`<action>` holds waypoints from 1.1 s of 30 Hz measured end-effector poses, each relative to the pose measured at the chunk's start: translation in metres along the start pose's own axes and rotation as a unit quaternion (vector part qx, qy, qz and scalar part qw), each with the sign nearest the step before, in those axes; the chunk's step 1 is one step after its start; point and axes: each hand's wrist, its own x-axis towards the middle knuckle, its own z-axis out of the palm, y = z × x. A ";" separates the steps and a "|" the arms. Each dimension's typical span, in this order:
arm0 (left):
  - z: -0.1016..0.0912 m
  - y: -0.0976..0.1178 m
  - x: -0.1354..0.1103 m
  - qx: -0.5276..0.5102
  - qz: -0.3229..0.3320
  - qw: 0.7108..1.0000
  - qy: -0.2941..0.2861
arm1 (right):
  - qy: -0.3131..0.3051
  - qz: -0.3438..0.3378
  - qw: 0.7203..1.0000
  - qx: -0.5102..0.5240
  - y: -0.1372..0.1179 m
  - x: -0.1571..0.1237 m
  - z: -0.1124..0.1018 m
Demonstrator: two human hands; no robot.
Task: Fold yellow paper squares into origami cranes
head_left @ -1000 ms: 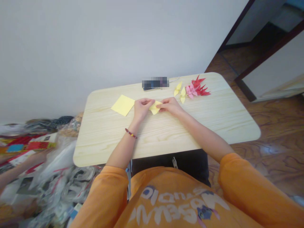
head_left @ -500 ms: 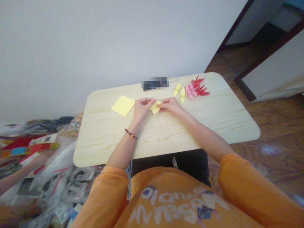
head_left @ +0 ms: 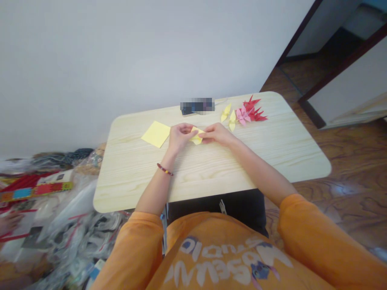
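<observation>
Head camera shows both forearms reaching forward over a pale wooden table (head_left: 229, 169), elbows wide and hands close together. Fingertips of the left hand (head_left: 179, 137), with a beaded bracelet (head_left: 165, 169) at its wrist, and the right hand (head_left: 218, 134) pinch a folded yellow paper (head_left: 197, 136) between them. A square yellow sheet (head_left: 156, 134) lies just left of the left hand; origami cranes (head_left: 242, 114) sit beyond the right hand

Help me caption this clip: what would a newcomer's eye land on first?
Probably the bright cluster of red origami cranes and pink origami cranes at the far right of the pale wooden table. Next come the left hand and right hand near the table's middle, pinching a small folded piece of yellow paper. The orange sweatshirt also fills the bottom of the view.
</observation>
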 end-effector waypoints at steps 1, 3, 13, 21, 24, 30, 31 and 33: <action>-0.001 0.000 0.000 0.003 0.000 1.000 -0.005 | -0.006 -0.008 1.000 -0.015 0.001 0.001 -0.001; -0.003 0.000 0.001 0.006 0.000 1.000 -0.012 | -0.018 -0.025 0.999 -0.044 0.001 0.002 -0.003; -0.003 0.002 -0.002 0.021 -0.013 0.998 -0.052 | -0.041 -0.067 0.992 -0.097 0.000 0.002 -0.005; -0.005 0.005 -0.003 0.088 0.006 0.994 -0.067 | -0.046 -0.057 0.989 -0.131 -0.001 0.002 -0.007; -0.009 0.003 0.000 0.102 0.009 0.993 -0.063 | -0.045 -0.039 0.991 -0.119 -0.004 0.001 -0.008; -0.017 0.010 0.000 0.074 -0.014 0.992 -0.105 | -0.041 -0.023 0.993 -0.112 -0.005 0.001 -0.009; -0.017 0.011 0.000 0.061 -0.016 0.991 -0.115 | -0.039 -0.025 0.993 -0.113 -0.005 0.001 -0.009; -0.017 0.011 0.001 0.032 -0.015 0.992 -0.124 | -0.032 -0.032 0.992 -0.114 -0.004 0.001 -0.009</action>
